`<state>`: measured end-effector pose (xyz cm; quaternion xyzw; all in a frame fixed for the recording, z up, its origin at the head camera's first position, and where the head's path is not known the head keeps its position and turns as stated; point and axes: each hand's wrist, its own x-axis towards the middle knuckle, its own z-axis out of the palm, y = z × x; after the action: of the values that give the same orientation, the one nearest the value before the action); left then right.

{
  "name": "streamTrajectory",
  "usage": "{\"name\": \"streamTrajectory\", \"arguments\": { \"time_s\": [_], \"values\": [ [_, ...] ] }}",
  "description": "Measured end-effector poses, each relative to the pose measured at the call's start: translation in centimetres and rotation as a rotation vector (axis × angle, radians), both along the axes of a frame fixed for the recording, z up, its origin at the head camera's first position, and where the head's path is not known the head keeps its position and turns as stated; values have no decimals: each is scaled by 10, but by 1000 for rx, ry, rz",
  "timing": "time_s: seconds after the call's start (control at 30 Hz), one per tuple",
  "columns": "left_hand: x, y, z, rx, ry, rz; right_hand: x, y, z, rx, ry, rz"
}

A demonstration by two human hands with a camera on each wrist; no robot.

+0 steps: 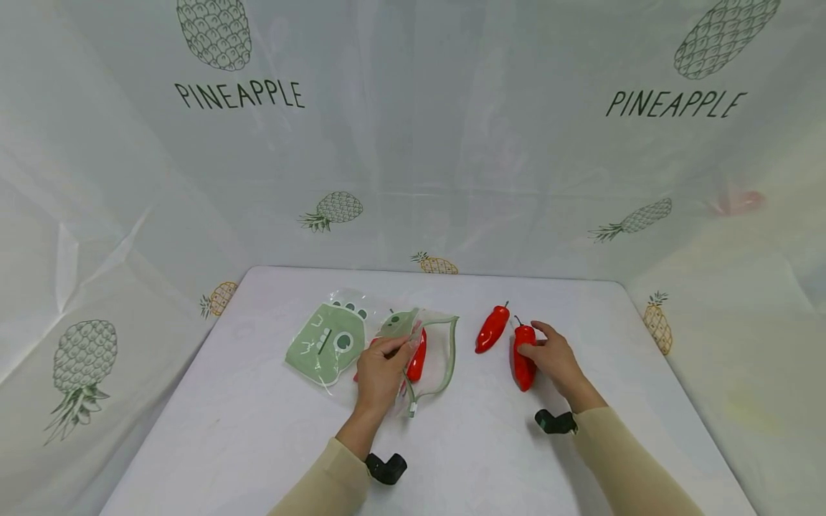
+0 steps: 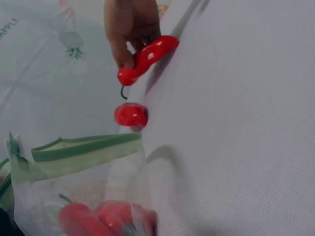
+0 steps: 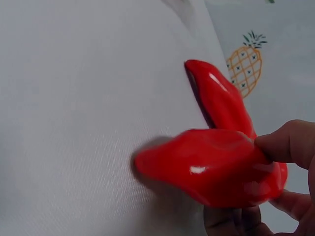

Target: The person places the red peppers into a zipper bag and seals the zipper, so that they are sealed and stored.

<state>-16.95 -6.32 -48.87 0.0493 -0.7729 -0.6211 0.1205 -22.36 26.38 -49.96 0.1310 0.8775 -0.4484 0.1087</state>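
1. The right hand gripped a red pepper between thumb and fingers, at the right of the scene; its stem pointed toward the far side. Whether the pepper touched the white table could not be told.
2. Another red pepper, the loose one, lay on the table just left of the gripped pepper and slightly farther off, its stem also at the far end.
3. The left hand pinched the edge of a clear zip bag with green trim, left of both peppers. The bag's mouth gaped toward the right.
4. Inside that bag lay more red peppers, showing through the clear side.
5. A clear packet with a green cartoon face lay flat farther left, beside the left hand.
6. Behind the table's far edge hung a pale curtain printed with pineapples.
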Motion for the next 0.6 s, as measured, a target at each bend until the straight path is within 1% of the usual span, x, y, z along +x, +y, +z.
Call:
{"name": "streamTrajectory", "arguments": {
  "time_s": [0.1, 0.27, 0.6],
  "values": [
    [0, 0, 0, -11, 1, 0, 2, -1, 2, -51, 14, -3],
    [0, 0, 0, -14, -1, 7, 6, -3, 3, -109, 64, -1],
    [1, 1, 2, -12, 1, 3, 18, -12, 4, -186, 154, 21]
  ]
}}
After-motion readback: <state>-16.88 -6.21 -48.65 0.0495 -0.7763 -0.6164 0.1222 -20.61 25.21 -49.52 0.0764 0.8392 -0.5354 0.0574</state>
